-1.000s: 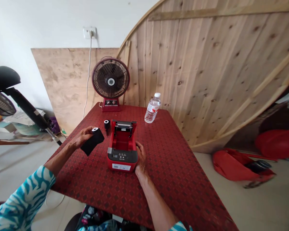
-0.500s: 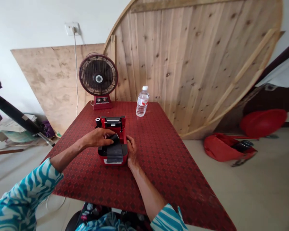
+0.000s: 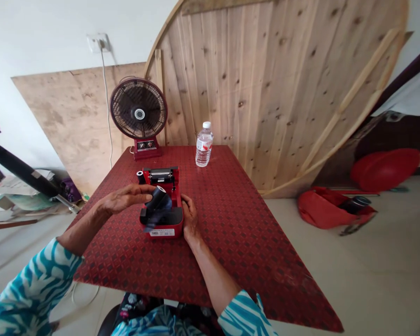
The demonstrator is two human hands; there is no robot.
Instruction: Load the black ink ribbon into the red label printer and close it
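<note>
**Left hand (image 3: pixel 124 198) tilts black roll (image 3: pixel 157 198) over open red thermal printer (image 3: pixel 175 186)**

The left hand grasps the roll from its left side, fingers closed against it, and the roll leans to the right above the open compartment. Its loose strip (image 3: pixel 150 221) hangs down across the dark front panel. The tilt appears to keep the roll lined up over the opening. The right hand (image 3: pixel 189 217) clasps the printer's right front corner, fingers curled around the red wall, apparently to steady the body on the desk (image 3: pixel 210 275).

The printer sits near the desk's far edge, left of centre, with a small black spool (image 3: pixel 140 177) just beside its rear left corner. A desk fan (image 3: pixel 138 113) and a water bottle (image 3: pixel 204 151) stand along that same edge, well apart from the hands.

Compared with the earlier frame, the roll has risen from low across the front panel to a steeper lean. The strip now hangs narrower, leaving the white label (image 3: pixel 160 232) on the printer's front uncovered
</note>
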